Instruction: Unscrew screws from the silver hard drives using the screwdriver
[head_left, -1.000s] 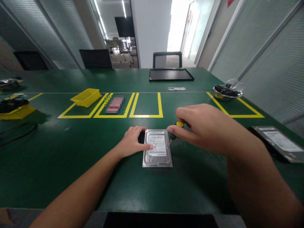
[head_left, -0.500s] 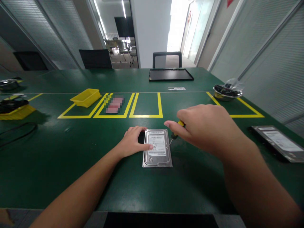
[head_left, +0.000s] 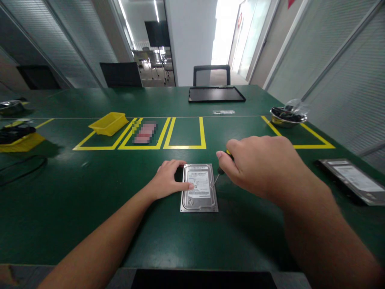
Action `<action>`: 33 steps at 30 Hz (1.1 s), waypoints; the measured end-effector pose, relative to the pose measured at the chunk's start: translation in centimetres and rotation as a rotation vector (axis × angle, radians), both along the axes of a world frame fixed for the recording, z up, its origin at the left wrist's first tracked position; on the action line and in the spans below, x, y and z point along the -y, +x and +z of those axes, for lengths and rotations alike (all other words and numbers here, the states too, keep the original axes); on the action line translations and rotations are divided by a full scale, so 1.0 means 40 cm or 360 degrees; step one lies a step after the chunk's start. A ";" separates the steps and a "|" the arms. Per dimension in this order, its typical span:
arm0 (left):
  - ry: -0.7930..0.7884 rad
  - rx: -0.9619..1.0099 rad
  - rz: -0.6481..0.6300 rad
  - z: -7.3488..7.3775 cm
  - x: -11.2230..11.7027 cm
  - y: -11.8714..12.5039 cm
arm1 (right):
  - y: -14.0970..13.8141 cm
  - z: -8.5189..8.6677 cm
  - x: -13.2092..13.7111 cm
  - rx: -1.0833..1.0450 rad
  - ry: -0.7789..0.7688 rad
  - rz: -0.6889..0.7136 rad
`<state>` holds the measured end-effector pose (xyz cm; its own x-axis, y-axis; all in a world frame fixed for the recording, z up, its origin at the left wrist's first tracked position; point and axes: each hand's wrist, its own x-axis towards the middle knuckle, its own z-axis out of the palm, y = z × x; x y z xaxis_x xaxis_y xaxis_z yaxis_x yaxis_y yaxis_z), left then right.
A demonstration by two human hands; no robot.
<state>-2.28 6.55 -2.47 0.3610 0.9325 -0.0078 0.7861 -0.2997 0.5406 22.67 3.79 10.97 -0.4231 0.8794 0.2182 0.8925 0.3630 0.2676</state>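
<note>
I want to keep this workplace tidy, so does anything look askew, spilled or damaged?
The yellow tray beside the pixelated patch sits askew, crossing the taped outline instead of aligning with it. I see no spill, nor obvious damage on the hard drive steadied by the left hand. The patch itself I cannot judge.

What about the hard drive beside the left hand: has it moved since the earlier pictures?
No. Against the yellow tape outline just beyond it, the hard drive shows no visible shift in any direction; the left hand rests its thumb on it.
</note>
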 end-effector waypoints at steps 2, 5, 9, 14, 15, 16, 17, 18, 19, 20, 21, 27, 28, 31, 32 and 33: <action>0.0003 -0.0002 0.0000 -0.002 -0.001 -0.001 | 0.005 0.003 0.000 0.0009 -0.0007 -0.0003; 0.0003 0.0007 -0.0005 -0.004 -0.003 -0.002 | 0.008 0.006 -0.003 -0.0002 -0.0042 0.0023; 0.0004 0.0012 -0.0006 -0.003 -0.003 -0.002 | 0.009 0.008 -0.008 -0.0035 -0.0115 0.0123; -0.0002 0.0004 0.0006 0.001 -0.001 0.000 | 0.016 0.007 -0.014 -0.0064 -0.0172 0.0176; -0.0001 0.0005 0.0003 0.001 -0.002 0.000 | 0.017 0.006 -0.015 -0.0078 -0.0191 0.0193; 0.0002 0.0008 0.0001 0.000 -0.002 0.000 | 0.019 0.006 -0.015 -0.0095 -0.0210 0.0211; 0.0004 0.0011 -0.0001 0.000 -0.002 -0.001 | 0.020 0.007 -0.015 -0.0117 -0.0232 0.0234; 0.0006 0.0013 -0.0002 -0.001 -0.003 -0.001 | 0.021 0.008 -0.015 -0.0142 -0.0259 0.0267; 0.0008 0.0016 0.0000 -0.002 -0.003 -0.001 | 0.021 0.009 -0.015 -0.0170 -0.0292 0.0308; 0.0010 0.0017 0.0000 -0.003 -0.003 -0.002 | 0.021 0.011 -0.014 -0.0196 -0.0327 0.0350; 0.0012 0.0020 0.0002 -0.004 -0.004 -0.002 | 0.021 0.014 -0.013 -0.0222 -0.0358 0.0387; 0.0006 0.0023 -0.0002 -0.003 -0.003 -0.001 | 0.032 0.026 -0.013 -0.0363 -0.0447 0.0496; 0.0008 0.0021 -0.0002 -0.002 -0.003 0.000 | 0.036 0.027 -0.014 -0.0379 -0.0465 0.0522; 0.0024 0.0008 0.0003 0.000 -0.002 0.002 | 0.047 0.027 -0.020 -0.0417 -0.0504 0.0641; 0.0028 0.0006 0.0006 0.000 -0.002 0.002 | 0.050 0.028 -0.021 -0.0426 -0.0514 0.0687; 0.0028 0.0005 0.0008 0.000 -0.002 0.003 | 0.053 0.030 -0.022 -0.0434 -0.0524 0.0733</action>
